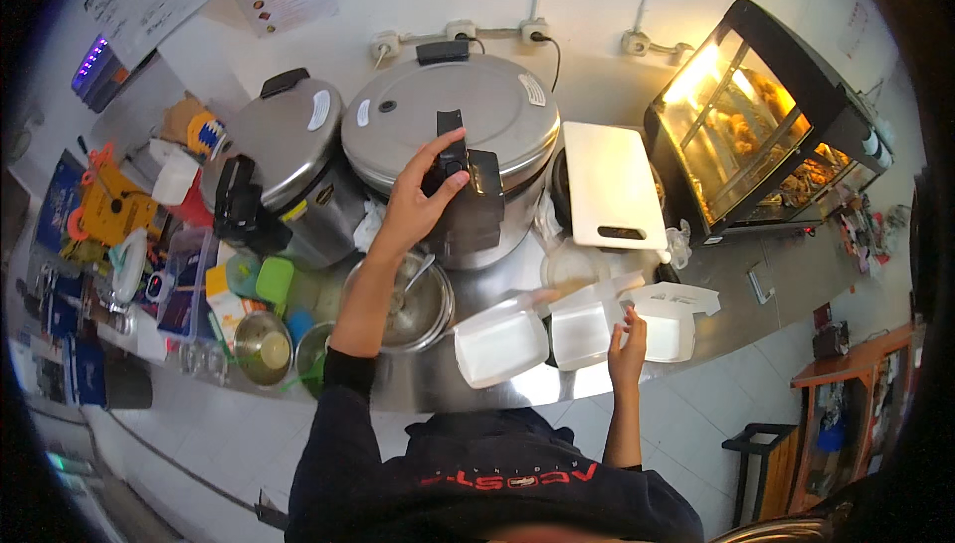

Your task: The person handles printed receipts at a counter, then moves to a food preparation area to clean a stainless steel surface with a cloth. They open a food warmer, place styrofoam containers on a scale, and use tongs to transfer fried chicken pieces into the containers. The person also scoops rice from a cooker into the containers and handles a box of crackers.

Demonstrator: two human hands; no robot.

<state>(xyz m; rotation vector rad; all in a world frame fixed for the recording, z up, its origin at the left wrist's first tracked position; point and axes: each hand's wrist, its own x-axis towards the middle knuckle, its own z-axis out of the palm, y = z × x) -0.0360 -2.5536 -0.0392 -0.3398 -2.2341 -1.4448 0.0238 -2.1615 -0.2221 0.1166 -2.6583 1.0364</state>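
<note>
My left hand [419,196] grips the black lid latch [451,142] at the front of a large steel rice cooker [448,114]. Its lid is down. My right hand [628,345] is low over the counter, at the gap between two white takeaway boxes, the middle one [580,334] and the right one [668,338]. Whether its fingers pinch a box wall cannot be made out. A third white box [501,349] stands to the left in the same row. All three boxes have their lids up and look bare inside.
A smaller rice cooker [283,148] stands left. Nested steel bowls [418,312] lie by my left forearm. A white cutting board [615,185] lies before a lit food warmer [746,125] holding fried food. Tubs and bowls crowd the left counter [477,297].
</note>
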